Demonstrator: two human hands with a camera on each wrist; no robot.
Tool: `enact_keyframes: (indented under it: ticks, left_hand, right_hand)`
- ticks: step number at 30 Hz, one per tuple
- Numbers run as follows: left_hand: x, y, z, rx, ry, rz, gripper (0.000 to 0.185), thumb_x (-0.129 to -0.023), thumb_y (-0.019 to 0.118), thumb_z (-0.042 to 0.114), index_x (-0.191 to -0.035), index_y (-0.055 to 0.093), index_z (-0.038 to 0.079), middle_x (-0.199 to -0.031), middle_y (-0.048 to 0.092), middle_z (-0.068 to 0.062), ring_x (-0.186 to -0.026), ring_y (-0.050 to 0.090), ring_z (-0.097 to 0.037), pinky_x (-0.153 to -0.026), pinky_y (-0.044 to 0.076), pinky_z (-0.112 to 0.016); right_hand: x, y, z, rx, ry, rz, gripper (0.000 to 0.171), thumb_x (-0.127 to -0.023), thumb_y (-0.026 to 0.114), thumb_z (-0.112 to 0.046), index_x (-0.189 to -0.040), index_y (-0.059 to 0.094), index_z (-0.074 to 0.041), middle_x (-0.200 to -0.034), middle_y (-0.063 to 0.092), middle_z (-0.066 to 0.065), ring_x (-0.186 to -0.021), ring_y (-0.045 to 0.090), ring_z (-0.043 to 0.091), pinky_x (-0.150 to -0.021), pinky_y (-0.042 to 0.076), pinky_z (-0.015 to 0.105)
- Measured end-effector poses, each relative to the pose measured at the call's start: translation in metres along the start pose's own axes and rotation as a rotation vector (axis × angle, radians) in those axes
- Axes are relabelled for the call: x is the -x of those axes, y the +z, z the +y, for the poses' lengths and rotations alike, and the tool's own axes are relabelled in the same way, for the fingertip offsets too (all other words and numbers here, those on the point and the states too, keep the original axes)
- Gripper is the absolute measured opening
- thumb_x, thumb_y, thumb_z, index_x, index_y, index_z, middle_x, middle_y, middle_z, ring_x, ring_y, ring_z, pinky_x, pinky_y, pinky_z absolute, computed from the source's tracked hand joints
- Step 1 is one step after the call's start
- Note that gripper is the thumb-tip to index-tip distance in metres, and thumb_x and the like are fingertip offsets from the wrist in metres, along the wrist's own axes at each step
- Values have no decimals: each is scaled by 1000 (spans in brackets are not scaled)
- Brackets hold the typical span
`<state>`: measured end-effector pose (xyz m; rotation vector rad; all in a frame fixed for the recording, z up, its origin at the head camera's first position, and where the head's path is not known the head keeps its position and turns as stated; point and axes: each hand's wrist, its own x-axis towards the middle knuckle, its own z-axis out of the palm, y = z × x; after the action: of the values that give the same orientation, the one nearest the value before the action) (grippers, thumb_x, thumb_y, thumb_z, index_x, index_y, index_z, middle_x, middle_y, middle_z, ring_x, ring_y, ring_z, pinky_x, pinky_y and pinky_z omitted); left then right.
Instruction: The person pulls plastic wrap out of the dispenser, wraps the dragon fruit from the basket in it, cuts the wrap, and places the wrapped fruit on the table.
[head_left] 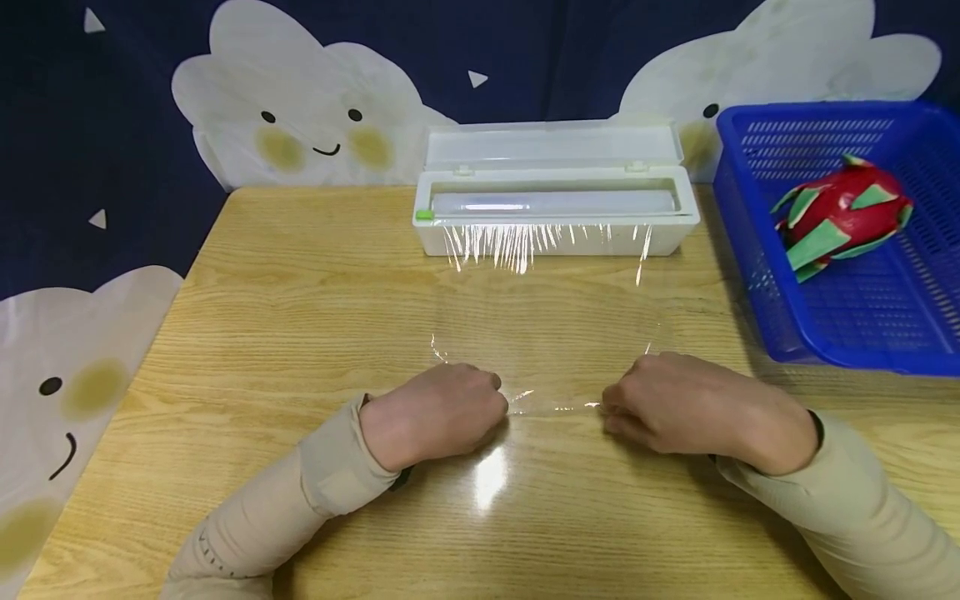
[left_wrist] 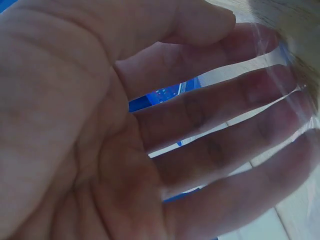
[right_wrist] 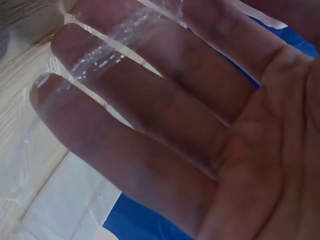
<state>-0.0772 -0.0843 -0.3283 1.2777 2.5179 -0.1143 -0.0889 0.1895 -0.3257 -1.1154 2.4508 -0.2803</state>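
Observation:
A transparent sheet of cling film (head_left: 547, 342) stretches over the wooden table from a white dispenser box (head_left: 555, 146) toward the person. The box's lid stands raised, and a roll (head_left: 600, 202) lies inside. My left hand (head_left: 441, 415) pinches the near left corner of the film; in the left wrist view the thumb lies against the index finger, with film across the fingertips. At the near right corner, my right hand (head_left: 675, 407) pinches the film too. Film also covers the fingertips (right_wrist: 47, 92) in the right wrist view, where most of the thumb is out of frame.
To the right stands a blue plastic basket (head_left: 772, 308) holding a red dragon fruit (head_left: 851, 212) with green scales. A green slider (head_left: 424, 215) sits at the left end of the box's front edge. Behind the wooden table (head_left: 315, 275) hangs a dark cloth with clouds.

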Motion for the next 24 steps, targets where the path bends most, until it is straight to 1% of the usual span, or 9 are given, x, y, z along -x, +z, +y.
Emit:
enact_keyframes:
  ticks: [2, 4, 7, 12, 14, 17, 20, 22, 24]
  left_hand:
    - [-1, 0, 0, -4, -7, -1, 28, -101, 62, 18, -75, 70, 13, -83, 70, -2, -74, 67, -17, -69, 61, -33]
    - [-1, 1, 0, -8, -13, -2, 26, -101, 62, 18, -78, 72, 13, -84, 70, -2, -75, 67, -17, -68, 61, -32]
    - [-1, 1, 0, -30, -9, 9, 22, -102, 61, 17, -85, 75, 12, -87, 68, -2, -77, 65, -18, -68, 60, -30]
    - [0, 1, 1, -53, -4, 38, 20, -104, 59, 19, -97, 76, 10, -91, 65, -2, -78, 59, -18, -67, 59, -27]
    - [0, 1, 1, -55, -5, 34, 22, -104, 58, 21, -97, 76, 10, -91, 65, -2, -79, 58, -18, -67, 59, -27]
    - [-1, 1, 1, -57, 1, 21, 23, -104, 59, 21, -92, 75, 11, -90, 67, -2, -79, 58, -18, -68, 58, -27]
    - [-2, 1, 0, -63, 13, 17, 21, -103, 60, 21, -91, 74, 11, -90, 69, -1, -79, 59, -19, -68, 57, -28]
    - [-2, 1, 0, -61, 18, 15, 19, -102, 60, 21, -93, 74, 11, -90, 70, -1, -79, 60, -19, -69, 56, -28]
    - [-2, 1, -1, -52, 16, 13, 19, -102, 60, 22, -95, 74, 10, -90, 70, -1, -78, 60, -19, -69, 56, -28]
  right_hand:
    - [0, 1, 0, 15, -5, 12, 28, -96, 73, -28, -73, 58, -29, -66, 53, -18, -58, 44, -3, -52, 40, 21]
    - [0, 2, 1, 38, -13, 27, 24, -95, 74, -28, -74, 62, -29, -70, 58, -18, -62, 48, -4, -54, 46, 24]
    - [0, 3, 2, 80, -38, 46, 20, -94, 75, -29, -76, 65, -30, -76, 62, -17, -66, 53, -3, -57, 51, 28]
    - [0, 5, 3, 151, -95, 82, 18, -93, 76, -29, -77, 68, -31, -87, 65, -11, -77, 61, 5, -66, 58, 33]
    - [0, 5, 3, 164, -88, 88, 19, -92, 77, -29, -75, 68, -32, -92, 65, -8, -82, 63, 10, -71, 59, 36]
    - [0, 5, 3, 163, -43, 79, 20, -91, 77, -32, -74, 68, -34, -98, 66, -5, -90, 63, 15, -78, 60, 40]
    - [-1, 5, 2, 171, -13, 63, 19, -92, 77, -34, -75, 68, -34, -99, 66, -5, -94, 62, 18, -81, 59, 42]
    - [-1, 5, 2, 178, -7, 58, 18, -92, 77, -35, -76, 67, -34, -98, 66, -6, -95, 61, 18, -80, 58, 42]
    - [-2, 4, 2, 174, -10, 55, 19, -92, 77, -35, -76, 65, -32, -93, 64, -8, -90, 60, 15, -75, 57, 39]
